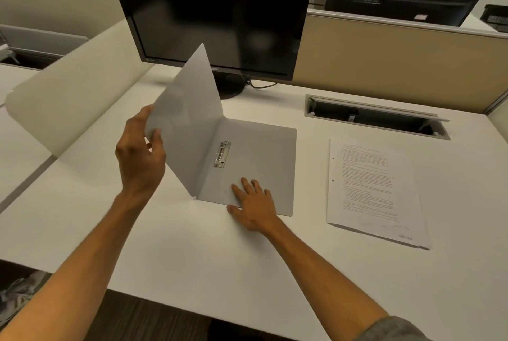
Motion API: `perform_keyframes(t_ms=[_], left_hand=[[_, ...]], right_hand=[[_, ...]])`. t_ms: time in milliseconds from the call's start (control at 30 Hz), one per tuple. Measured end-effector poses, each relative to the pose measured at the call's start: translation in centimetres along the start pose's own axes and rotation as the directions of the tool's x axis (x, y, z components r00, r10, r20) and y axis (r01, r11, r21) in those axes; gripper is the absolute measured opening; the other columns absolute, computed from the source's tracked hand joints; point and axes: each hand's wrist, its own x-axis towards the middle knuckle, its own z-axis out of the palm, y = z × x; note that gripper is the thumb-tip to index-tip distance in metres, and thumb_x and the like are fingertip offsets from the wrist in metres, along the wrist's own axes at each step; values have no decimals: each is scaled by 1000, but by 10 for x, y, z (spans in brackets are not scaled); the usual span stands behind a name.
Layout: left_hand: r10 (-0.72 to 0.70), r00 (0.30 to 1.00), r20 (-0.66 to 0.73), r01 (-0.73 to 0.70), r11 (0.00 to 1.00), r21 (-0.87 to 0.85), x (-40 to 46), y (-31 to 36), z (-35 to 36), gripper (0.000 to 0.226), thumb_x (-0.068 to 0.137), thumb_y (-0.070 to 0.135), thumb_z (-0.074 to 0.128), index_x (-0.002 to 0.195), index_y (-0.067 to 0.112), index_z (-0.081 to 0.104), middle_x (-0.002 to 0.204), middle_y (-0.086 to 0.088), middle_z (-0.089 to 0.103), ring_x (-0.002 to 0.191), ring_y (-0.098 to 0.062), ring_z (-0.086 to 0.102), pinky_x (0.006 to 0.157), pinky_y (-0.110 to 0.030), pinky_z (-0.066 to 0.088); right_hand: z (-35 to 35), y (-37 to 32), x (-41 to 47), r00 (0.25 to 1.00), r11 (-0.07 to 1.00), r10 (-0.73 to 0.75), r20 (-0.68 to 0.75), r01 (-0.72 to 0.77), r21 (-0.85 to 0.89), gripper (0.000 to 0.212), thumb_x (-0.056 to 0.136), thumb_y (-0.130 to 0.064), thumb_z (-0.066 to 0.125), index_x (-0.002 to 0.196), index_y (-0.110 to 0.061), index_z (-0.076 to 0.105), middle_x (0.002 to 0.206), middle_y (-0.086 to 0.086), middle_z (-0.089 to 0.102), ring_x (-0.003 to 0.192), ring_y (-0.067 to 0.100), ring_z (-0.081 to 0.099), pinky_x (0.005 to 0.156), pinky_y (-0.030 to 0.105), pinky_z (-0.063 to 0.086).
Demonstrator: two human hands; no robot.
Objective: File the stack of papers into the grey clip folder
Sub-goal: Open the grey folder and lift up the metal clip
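1. Right hand [254, 204]: flat, fingers spread, palm down on the near edge of the grey clip folder's [255, 159] back cover, pinning it to the desk [192, 252]. Nothing gripped.
2. Left hand [140, 154]: pinched on the outer edge of the front cover [187, 121], thumb on the inside face, fingers behind. Cover is raised to a steep tilt, hinged at the spine.
3. Folder sits mid-desk, just in front of the monitor; back cover lies flat. Metal clip [222, 154] is beside the spine, mid-height, nothing under it. Can't tell whether the clip is latched.
4. Stack of papers [373, 189]: flat on the desk right of the folder, apart from it, not touched. Printed text up, two punch holes on its left edge.
5. Further back: open cable hatch [376, 116] in the desk, behind the papers.
6. Farthest: dark monitor [217, 11] on its stand, behind the raised cover.
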Motion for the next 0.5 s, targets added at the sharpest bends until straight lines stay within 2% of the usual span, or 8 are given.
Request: perform_keyframes(t_ms=[133,267,367,433,500], left_hand=[[-80,997,-4,80,994,68,6,-28,-2,40,90,7,58,129,2,52,123,-21,59,107,-34,58,93,-35,46],[-203,979,6,201,973,117,3,-53,-5,46,85,8,63,129,5,53,124,-21,54,108,-35,55,95,-40,45],[-366,930,23,361,924,126,-5,-72,-4,50,83,12,68,130,10,52,125,-21,47,108,-37,55,95,-42,45],[-452,891,50,444,889,114,-11,-84,-3,52,81,14,70,130,11,53,125,-21,44,108,-37,54,98,-41,44],[-512,855,78,503,857,117,-17,-95,0,52,80,15,72,129,11,54,125,-21,42,108,-38,54,100,-40,43]], right_hand=[[8,9,-3,999,999,-13,-34,12,-33,64,96,-57,28,152,-32,9,162,-2,-2,149,24,-4,118,49,1],[9,19,-5,999,999,-7,-36,6,-48,68,93,-64,22,151,-34,8,162,-4,-3,149,22,-4,118,47,1],[10,24,-8,999,999,8,-46,-10,-42,84,79,-79,2,151,-36,7,162,-5,-3,149,21,-3,118,46,1],[11,29,-12,998,999,14,-64,-16,-39,92,70,-77,-9,151,-36,7,162,-6,-3,149,20,-4,118,45,0],[11,32,-16,997,999,19,-80,-21,-27,94,67,-74,-12,151,-37,8,162,-6,-1,149,19,-3,118,45,1]])
